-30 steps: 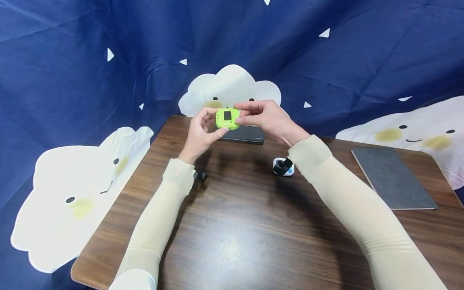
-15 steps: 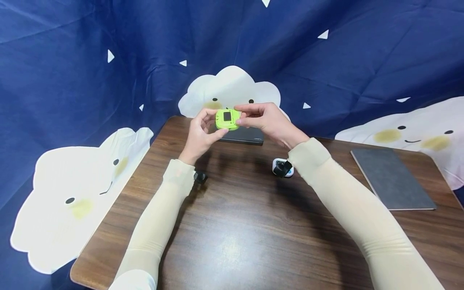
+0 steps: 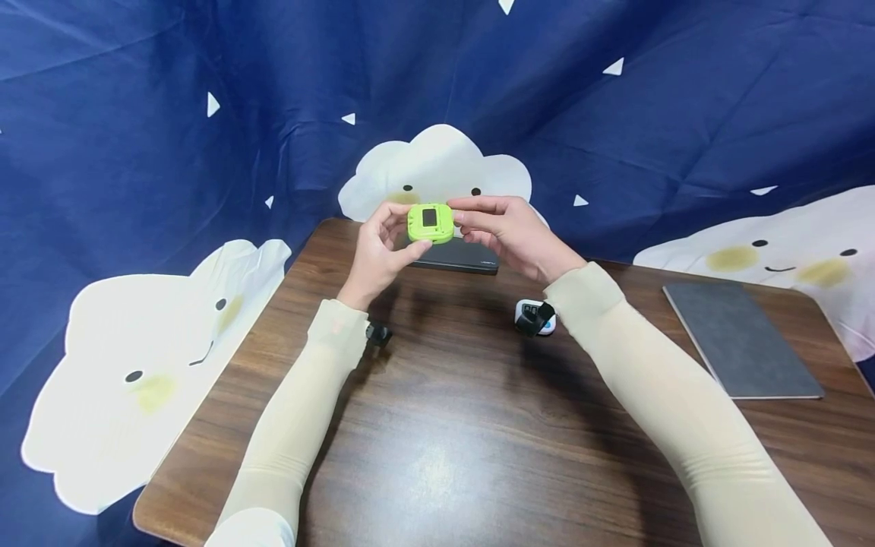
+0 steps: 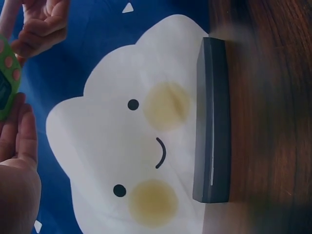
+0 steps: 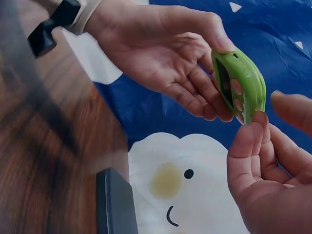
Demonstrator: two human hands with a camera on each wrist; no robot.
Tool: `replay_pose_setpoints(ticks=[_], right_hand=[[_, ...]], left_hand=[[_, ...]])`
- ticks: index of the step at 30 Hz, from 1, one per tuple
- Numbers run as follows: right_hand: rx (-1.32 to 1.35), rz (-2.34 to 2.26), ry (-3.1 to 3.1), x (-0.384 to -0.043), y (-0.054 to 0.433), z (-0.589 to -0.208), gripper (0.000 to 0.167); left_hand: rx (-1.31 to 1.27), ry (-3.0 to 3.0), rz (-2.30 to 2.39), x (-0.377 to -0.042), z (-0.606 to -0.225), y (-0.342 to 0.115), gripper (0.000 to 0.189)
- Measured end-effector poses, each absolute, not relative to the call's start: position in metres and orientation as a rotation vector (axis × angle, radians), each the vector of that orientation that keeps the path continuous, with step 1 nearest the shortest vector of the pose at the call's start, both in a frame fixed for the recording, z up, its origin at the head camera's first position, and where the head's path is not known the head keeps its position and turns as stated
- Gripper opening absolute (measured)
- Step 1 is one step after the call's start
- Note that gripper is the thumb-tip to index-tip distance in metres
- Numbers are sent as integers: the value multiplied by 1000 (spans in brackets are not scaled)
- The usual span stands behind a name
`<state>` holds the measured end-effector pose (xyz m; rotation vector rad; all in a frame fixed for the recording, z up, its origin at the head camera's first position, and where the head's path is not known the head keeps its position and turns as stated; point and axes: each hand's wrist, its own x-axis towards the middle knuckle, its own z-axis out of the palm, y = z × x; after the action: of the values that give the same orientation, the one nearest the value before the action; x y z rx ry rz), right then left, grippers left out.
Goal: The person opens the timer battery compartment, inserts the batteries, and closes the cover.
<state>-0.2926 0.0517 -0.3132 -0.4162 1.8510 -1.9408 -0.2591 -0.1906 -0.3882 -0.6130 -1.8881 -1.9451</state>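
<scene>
A small lime-green rounded-square device (image 3: 440, 224) is held up above the table's far end. In the head view its face shows a dark square panel; the wrist views show a dark screen and pink round buttons on its other side. My left hand (image 3: 379, 251) grips it by the left side, thumb at the lower edge and fingers behind. My right hand (image 3: 516, 232) is at its right edge. In the right wrist view, the right thumb (image 5: 295, 111) stands apart from the green device (image 5: 243, 80), while the right fingertips touch its lower end.
Behind the hands, a flat black box (image 3: 458, 262) lies at the table's far edge. A white gadget (image 3: 544, 325) with a blue button sits partly hidden by the right wrist's black camera. A grey notebook (image 3: 741, 338) rests on the wooden table (image 3: 437, 425) at right.
My right thumb has come off the green device's face, and the right hand has shifted slightly to the right. The left hand keeps its grip with little movement.
</scene>
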Motion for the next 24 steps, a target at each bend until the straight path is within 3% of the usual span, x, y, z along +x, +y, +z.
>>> replay_pose_setpoints(ticks=[24], right_hand=[[-290,-1968,1755,-294,56,-312,34]], left_hand=[[-654,-1900,-1927,-257,-385,-186,55]])
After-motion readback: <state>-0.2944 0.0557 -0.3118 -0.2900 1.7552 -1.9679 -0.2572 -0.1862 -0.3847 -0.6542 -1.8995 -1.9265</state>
